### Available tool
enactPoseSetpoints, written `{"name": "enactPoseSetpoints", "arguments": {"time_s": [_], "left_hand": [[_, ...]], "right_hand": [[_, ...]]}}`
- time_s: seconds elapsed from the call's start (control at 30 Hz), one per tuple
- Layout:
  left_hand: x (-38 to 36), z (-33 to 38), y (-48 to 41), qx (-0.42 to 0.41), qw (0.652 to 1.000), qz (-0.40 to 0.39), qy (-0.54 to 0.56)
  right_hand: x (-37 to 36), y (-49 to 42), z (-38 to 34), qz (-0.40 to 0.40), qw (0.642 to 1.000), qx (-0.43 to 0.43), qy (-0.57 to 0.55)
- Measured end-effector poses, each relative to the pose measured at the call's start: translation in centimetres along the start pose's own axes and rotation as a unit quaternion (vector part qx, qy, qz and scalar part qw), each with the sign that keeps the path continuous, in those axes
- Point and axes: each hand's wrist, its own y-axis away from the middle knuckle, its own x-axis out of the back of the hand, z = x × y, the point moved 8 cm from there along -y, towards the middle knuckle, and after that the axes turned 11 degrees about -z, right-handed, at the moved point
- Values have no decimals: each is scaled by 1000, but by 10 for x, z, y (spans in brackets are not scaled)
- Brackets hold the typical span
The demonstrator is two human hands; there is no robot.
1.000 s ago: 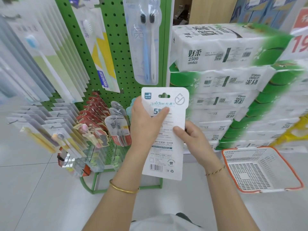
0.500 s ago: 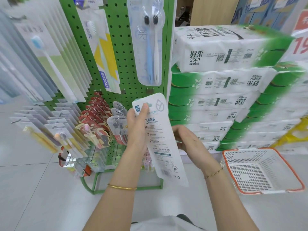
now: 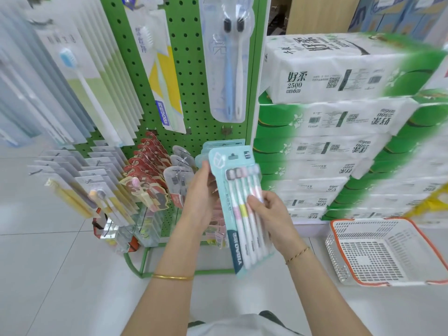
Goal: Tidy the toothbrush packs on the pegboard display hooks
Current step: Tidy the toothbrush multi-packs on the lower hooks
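I hold a teal multi-brush toothbrush pack (image 3: 234, 190) front side up, just before the green pegboard (image 3: 186, 76). My left hand (image 3: 202, 192) grips its left edge near the top. My right hand (image 3: 269, 214) holds its right side, fingers lying over the brush handles. Behind the pack's top, more teal packs (image 3: 218, 144) hang on a hook. Red-carded packs (image 3: 148, 163) and clear packs (image 3: 179, 170) hang on hooks to the left. A two-brush clear pack (image 3: 230, 69) hangs higher up.
Rows of white and pale-green toothbrush packs (image 3: 80, 93) fill the left side. Stacked tissue bales (image 3: 339, 132) stand right of the pegboard. A white and orange shopping basket (image 3: 378, 251) sits on the tiled floor at right. The rack's green base frame (image 3: 135, 265) is below.
The pack has been turned over from its white printed back to its front with the brushes showing. Both hands shifted their hold; the pack's top now nears the hanging teal packs.
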Motion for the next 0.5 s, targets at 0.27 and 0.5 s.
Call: {"name": "enactPoseSetpoints", "arguments": {"time_s": [0.27, 0.5], "left_hand": [[43, -3, 3, 28, 970, 111, -212], [56, -3, -3, 43, 916, 123, -379]], "right_hand": [[-6, -15, 21, 53, 988, -15, 144], [-13, -29, 43, 44, 984, -38, 169]]}}
